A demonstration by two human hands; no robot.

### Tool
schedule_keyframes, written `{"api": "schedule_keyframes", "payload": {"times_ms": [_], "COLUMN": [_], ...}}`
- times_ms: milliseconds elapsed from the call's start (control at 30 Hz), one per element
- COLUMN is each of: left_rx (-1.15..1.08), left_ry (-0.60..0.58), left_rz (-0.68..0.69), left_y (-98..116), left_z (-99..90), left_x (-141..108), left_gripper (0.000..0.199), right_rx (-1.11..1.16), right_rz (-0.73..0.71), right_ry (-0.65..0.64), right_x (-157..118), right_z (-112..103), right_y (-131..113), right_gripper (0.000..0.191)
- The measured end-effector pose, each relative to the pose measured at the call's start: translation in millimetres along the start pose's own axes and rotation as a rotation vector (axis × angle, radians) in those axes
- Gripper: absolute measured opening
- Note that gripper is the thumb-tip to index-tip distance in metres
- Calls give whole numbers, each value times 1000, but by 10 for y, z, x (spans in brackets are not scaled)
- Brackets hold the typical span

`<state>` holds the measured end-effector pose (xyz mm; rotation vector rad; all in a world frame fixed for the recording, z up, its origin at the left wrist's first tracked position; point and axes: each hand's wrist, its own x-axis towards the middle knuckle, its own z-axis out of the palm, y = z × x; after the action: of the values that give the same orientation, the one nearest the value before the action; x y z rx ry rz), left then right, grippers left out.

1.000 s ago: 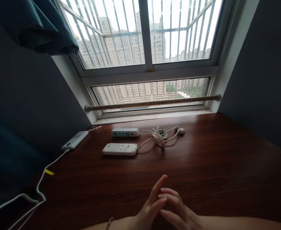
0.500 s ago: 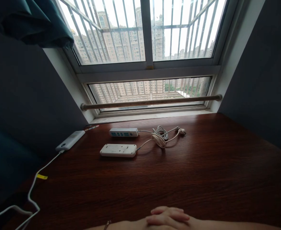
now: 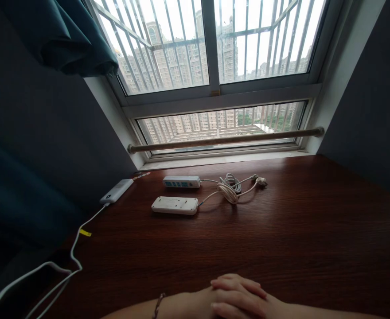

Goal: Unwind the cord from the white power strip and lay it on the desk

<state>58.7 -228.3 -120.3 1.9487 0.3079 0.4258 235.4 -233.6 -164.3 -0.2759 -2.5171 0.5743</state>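
Observation:
My left hand, with a braided bracelet on its wrist, and my right hand are clasped together at the bottom edge. The right fingers lie over the left hand, and some left fingertips show beside them. Both hands are partly cut off by the frame. Beyond them on the brown table lie two power strips. The farther one shows blue-marked sockets; the nearer white one lies underside up. Their coiled cords overlap, with plugs at the right.
A white device on the table's left edge has a white cable with a yellow tag. Behind the table are a barred window and a horizontal rod. A teal curtain hangs at the upper left.
The view has shifted, so the table items appear farther right. More of my clasped hands and the bracelet shows at the bottom. The power strips keep their places on the table.

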Motion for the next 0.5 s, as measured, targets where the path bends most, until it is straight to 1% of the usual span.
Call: {"api": "schedule_keyframes", "payload": {"times_ms": [100,200,267,300,367,433,500], "left_rx": [-12,-64,-122,-146,-171,-184,-197], "left_ry": [48,157,255,283,292,252,214], "left_rz": [101,108,102,87,28,-58,-105], "left_y": [51,90,79,65,30,3,-13], "left_z": [0,50,108,136,177,188,177], "left_x": [36,79,85,74,25,-43,-95], "left_gripper": [43,40,36,35,33,34,36], "right_rx": [-2,19,64,93,146,170,196], "right_rz": [49,53,65,80,116,133,125], "right_ry": [-46,-58,-57,-68,-111,-171,-175], "right_x": [9,38,56,60,55,35,12], "right_z": [9,-55,-107,-130,-158,-155,-126], "right_y": [-8,-20,-36,-44,-51,-31,10], "right_gripper": [51,47,48,48,47,49,55]}}
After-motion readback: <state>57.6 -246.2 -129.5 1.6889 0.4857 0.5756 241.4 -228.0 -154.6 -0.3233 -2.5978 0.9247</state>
